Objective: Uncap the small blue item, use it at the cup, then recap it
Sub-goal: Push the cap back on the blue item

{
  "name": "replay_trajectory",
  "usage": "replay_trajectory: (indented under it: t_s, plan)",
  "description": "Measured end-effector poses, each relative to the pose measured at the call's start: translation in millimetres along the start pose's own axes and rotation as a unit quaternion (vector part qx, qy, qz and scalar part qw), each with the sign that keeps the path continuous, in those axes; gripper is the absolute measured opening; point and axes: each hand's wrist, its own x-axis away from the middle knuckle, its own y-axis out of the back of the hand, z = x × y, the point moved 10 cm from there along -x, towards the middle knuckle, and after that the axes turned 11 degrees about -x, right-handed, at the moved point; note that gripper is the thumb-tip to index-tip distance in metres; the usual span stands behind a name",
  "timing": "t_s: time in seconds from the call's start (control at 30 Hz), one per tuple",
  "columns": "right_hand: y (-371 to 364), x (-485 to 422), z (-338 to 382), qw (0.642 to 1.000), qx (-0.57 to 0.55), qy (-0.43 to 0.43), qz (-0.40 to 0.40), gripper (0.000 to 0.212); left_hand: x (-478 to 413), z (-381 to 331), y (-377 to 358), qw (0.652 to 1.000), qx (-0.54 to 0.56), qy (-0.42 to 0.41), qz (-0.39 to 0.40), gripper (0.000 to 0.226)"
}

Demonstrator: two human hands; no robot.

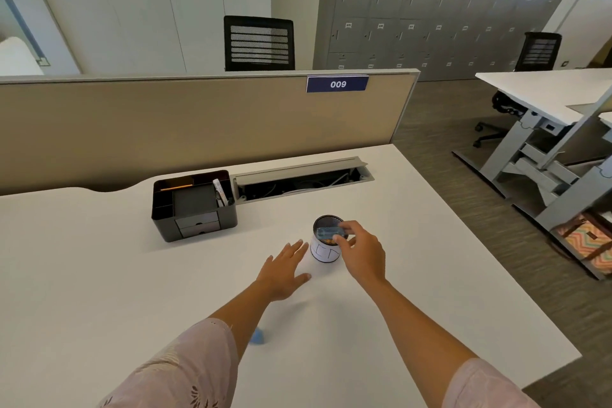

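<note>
A small round cup [325, 252] with a white wrapper and dark rim stands on the white desk [99, 275]. My right hand [361, 253] holds the small translucent blue item [328, 232] sideways over the cup's mouth, pinched between thumb and fingers. To the left of the cup my left hand [284, 270] lies flat and open on the desk, its fingertips close to the cup's side. A small light-blue cap [258, 337] lies on the desk near my left forearm, partly hidden by the sleeve.
A black desk organiser [193, 205] with pens stands behind and left of the cup. An open cable tray [301, 179] runs along the beige partition [198, 122]. The desk's right edge falls off to carpet, where another desk [546, 93] and a patterned bag [586, 243] stand.
</note>
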Motion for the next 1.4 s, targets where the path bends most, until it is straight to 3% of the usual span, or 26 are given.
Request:
replay_trajectory:
  t_s: [0.2, 0.33, 0.6, 0.8, 0.9, 1.1, 1.2, 1.27, 1.4]
  plan:
    - [-50, 43, -11, 0.994, -0.069, -0.011, 0.080, 0.023, 47, 46, -25, 0.998, 0.045, 0.051, 0.011, 0.059]
    - [-86, 73, -25, 0.983, -0.108, -0.048, 0.144, 0.024, 79, 66, -38, 0.994, 0.050, 0.100, 0.012, 0.062]
    - [-120, 108, -38, 0.966, -0.154, -0.104, 0.182, 0.019, 122, 74, -67, 0.982, 0.081, 0.170, 0.002, 0.075]
    - [-131, 125, -35, 0.957, -0.168, -0.127, 0.198, 0.016, 138, 76, -67, 0.970, 0.134, 0.200, -0.024, 0.034]
    - [-134, 131, -34, 0.953, -0.178, -0.138, 0.203, 0.016, 149, 85, -65, 0.959, 0.166, 0.228, -0.037, 0.029]
    - [-142, 135, -25, 0.944, -0.203, -0.151, 0.211, 0.016, 179, 116, -53, 0.876, 0.334, 0.331, -0.109, 0.027]
    - [-144, 136, -17, 0.939, -0.224, -0.158, 0.208, 0.014, 182, 118, -44, 0.792, 0.492, 0.330, -0.145, 0.022]
    - [-146, 138, -9, 0.933, -0.246, -0.164, 0.204, 0.014, 183, 113, -38, 0.748, 0.560, 0.333, -0.130, 0.018]
    - [-151, 141, 7, 0.925, -0.273, -0.167, 0.203, 0.015, 187, 106, -33, 0.711, 0.610, 0.324, -0.130, 0.032]
